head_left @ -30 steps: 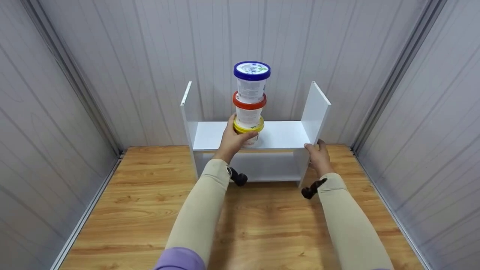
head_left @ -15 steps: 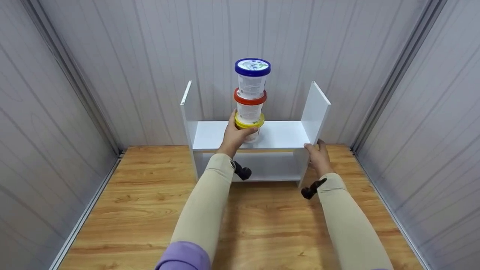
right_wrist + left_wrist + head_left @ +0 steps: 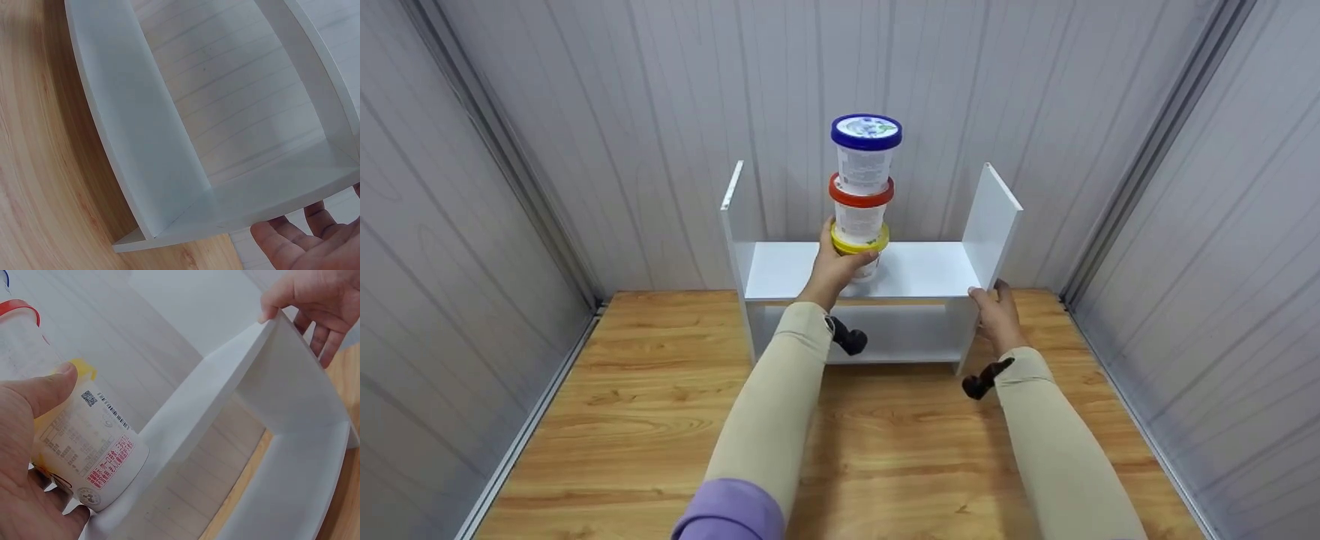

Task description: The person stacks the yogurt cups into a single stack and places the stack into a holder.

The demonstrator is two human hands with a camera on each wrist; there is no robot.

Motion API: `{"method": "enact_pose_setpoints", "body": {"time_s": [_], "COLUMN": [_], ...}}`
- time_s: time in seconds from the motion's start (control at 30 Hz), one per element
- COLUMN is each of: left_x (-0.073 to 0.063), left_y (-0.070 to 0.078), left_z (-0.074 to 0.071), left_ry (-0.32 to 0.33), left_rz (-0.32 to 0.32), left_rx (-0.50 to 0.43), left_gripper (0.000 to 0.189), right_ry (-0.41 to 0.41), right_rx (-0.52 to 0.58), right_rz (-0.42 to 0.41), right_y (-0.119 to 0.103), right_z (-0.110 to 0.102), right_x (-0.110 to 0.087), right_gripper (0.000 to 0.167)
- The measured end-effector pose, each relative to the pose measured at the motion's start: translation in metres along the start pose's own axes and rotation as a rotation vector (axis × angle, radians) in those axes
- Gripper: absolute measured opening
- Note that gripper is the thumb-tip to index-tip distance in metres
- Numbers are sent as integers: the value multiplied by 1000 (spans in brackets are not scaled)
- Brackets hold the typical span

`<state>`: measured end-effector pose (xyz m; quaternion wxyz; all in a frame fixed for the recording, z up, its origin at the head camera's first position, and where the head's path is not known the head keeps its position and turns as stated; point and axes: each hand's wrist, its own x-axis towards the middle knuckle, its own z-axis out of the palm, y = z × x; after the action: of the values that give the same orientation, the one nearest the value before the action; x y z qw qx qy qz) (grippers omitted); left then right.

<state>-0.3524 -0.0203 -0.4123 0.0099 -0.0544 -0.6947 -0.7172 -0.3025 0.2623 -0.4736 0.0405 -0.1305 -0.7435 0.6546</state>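
Three white tubs with coloured lids stand in a stack: a blue-lidded tub (image 3: 864, 169) on top, a red-lidded tub (image 3: 859, 222) in the middle, a yellow-lidded tub (image 3: 101, 444) at the bottom. My left hand (image 3: 829, 271) grips the bottom tub, thumb over the front of its yellow lid and fingers around the far side. The tub's base is close over the upper board of a white two-tier shelf (image 3: 926, 274). My right hand (image 3: 999, 319) holds the shelf's right side panel, thumb at the board's front corner and fingers on the outer face.
The shelf stands on a wood-look floor (image 3: 660, 420) close to the back wall (image 3: 675, 135). Its side panels (image 3: 991, 217) rise above the upper board on both ends. Grey panelled walls flank left and right. A lower board (image 3: 896, 334) lies beneath.
My left hand has carried the stack of tubs slightly back and to the right, deeper over the upper board. The right hand and the shelf have stayed put.
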Motion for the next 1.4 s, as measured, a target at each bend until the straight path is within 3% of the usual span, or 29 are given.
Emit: {"method": "enact_pose_setpoints", "body": {"time_s": [0.47, 0.77, 1.07, 1.23, 1.4], "left_x": [1, 1, -1, -9, -24], "left_y": [-5, -5, -8, -4, 4], "left_z": [-4, 4, 1, -8, -19], "left_ry": [16, 32, 35, 49, 52], "left_rz": [3, 42, 7, -12, -12], "left_rx": [9, 52, 66, 172, 332], "left_gripper": [106, 105, 117, 125, 121], "right_ry": [21, -8, -11, -13, -10], "right_rx": [-6, 24, 8, -76, -266], "right_rz": [8, -2, -4, -36, -106], "right_y": [3, 0, 5, 5, -5], "right_z": [5, 5, 8, 2, -15], "right_x": [5, 5, 11, 13, 8], "right_gripper": [87, 88, 87, 87, 91]}}
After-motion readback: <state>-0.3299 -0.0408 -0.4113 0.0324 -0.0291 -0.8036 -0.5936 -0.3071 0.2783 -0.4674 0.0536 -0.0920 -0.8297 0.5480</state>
